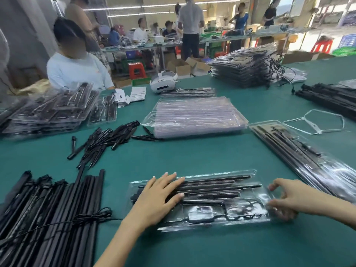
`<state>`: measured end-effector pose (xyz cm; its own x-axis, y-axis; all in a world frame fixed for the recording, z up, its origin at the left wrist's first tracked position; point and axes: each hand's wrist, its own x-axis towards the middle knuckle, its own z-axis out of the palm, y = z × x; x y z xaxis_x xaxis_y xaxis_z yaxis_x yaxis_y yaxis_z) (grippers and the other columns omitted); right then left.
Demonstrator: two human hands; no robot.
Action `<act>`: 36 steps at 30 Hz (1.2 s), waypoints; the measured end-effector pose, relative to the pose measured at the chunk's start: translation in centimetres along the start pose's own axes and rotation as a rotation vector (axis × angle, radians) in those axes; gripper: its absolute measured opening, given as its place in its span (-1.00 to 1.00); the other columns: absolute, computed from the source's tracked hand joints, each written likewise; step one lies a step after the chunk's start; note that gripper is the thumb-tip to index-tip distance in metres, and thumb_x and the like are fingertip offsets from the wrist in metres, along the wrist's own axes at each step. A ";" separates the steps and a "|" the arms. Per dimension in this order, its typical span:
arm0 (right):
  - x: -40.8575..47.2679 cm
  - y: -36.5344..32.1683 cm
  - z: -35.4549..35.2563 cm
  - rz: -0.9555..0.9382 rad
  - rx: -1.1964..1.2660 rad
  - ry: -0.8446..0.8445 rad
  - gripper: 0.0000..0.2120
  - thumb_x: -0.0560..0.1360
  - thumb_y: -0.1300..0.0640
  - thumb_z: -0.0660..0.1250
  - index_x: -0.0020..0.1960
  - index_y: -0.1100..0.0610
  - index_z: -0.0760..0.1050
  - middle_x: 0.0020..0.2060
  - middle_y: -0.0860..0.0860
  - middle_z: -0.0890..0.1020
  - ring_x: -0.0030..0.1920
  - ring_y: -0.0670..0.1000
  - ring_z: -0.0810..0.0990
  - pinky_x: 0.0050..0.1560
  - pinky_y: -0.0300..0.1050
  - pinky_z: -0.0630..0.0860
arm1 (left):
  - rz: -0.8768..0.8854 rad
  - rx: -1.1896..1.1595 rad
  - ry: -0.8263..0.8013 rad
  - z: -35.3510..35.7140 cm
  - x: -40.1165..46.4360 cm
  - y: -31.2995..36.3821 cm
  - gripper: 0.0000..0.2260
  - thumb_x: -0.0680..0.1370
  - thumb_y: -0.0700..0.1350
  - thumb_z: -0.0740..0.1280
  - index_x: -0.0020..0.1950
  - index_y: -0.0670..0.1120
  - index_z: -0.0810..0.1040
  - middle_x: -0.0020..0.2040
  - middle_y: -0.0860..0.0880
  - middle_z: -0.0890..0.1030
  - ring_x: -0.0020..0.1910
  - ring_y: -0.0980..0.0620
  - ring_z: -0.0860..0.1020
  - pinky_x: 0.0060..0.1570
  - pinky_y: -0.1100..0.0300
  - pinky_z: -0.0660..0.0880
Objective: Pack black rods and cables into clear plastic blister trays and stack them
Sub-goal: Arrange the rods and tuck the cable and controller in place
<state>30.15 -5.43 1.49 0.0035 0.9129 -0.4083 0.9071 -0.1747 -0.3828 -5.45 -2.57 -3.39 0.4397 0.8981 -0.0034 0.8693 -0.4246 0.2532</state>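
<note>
A clear blister tray [217,207] filled with black rods and a coiled cable lies on the green table in front of me. My left hand [161,195] rests flat on the tray's left part, fingers straight over the rods. At the tray's right end, my right hand [287,199] curls its fingers and thumb around the edge. A stack of empty clear trays [194,116] sits further back in the middle. Long black rods [48,214] with a cable across them lie at my left. Shorter black rods [104,141] are scattered behind them.
Packed trays [308,158] lie at my right, and more stacks stand at far left [50,112] and far right [244,66]. A white headset [163,81], paper slips [133,95] and a white strap loop [316,122] lie on the table. A seated person [77,68] works opposite.
</note>
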 end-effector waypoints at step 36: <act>7.0 -12.8 5.5 -0.237 -0.351 -0.223 0.12 0.19 -0.41 0.45 0.50 -0.28 -0.19 0.54 0.07 -0.26 0.53 0.11 -0.31 0.38 0.36 -0.35 | -0.037 0.039 0.074 1.5 -0.4 0.1 -0.53 0.59 0.27 -0.07 0.50 0.34 -0.07 0.55 0.24 -0.04 0.52 0.22 -0.13 0.47 0.05 -0.30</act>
<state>16.22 1.17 -1.01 -0.2757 0.8046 -0.5260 0.9596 0.1987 -0.1991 -5.21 -3.10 -4.82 0.3902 0.9188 0.0597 0.8935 -0.3935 0.2161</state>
